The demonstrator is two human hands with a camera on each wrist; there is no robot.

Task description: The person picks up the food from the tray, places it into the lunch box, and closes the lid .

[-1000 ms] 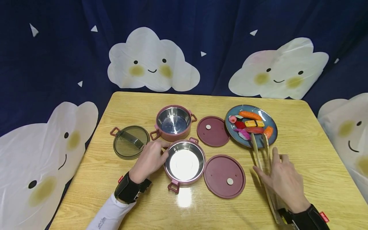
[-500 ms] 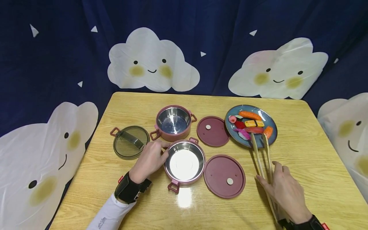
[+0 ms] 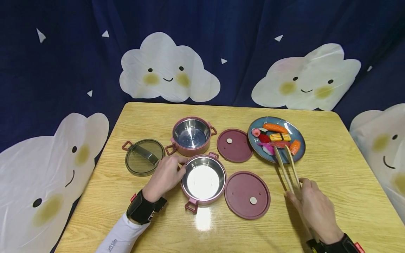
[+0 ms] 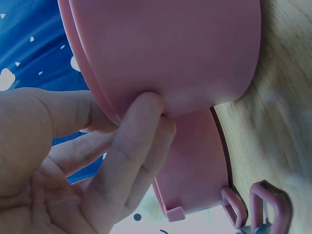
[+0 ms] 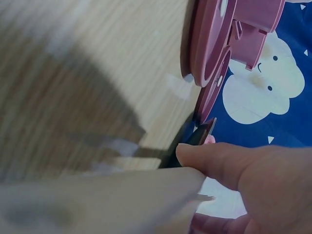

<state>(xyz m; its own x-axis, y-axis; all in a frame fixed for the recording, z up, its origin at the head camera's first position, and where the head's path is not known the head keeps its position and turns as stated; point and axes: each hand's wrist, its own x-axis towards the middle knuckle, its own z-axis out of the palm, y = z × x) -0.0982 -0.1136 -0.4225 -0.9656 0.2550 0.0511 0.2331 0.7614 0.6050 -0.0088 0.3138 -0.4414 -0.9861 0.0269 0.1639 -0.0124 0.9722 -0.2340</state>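
Observation:
In the head view my left hand [image 3: 165,176] pinches the rim of the front pink pot [image 3: 207,201], a two-handled pot with a steel inside. The left wrist view shows my fingers [image 4: 139,131] against its outer wall, thumb at the rim. My right hand [image 3: 317,212] holds wooden tongs [image 3: 283,169], thumb on one arm and fingers on the other. The tong tips lie over the front of a blue plate [image 3: 300,140], at a reddish sushi piece [image 3: 280,144]. Other toy-like pieces share the plate, among them an orange one [image 3: 295,147] and a yellow one [image 3: 280,136].
Behind the front pot stands a second pink pot [image 3: 191,151]. Two flat pink lids [image 3: 235,144] lie between pots and plate, the nearer lid [image 3: 247,196] beside the front pot. A see-through lid [image 3: 139,163] lies left. A dark blue cloud-patterned curtain [image 3: 234,80] backs the table.
My right hand has drawn back slightly toward the table's front. The tong arms have come closer together, their tips shifting a little left at the reddish sushi piece. My left hand stays put.

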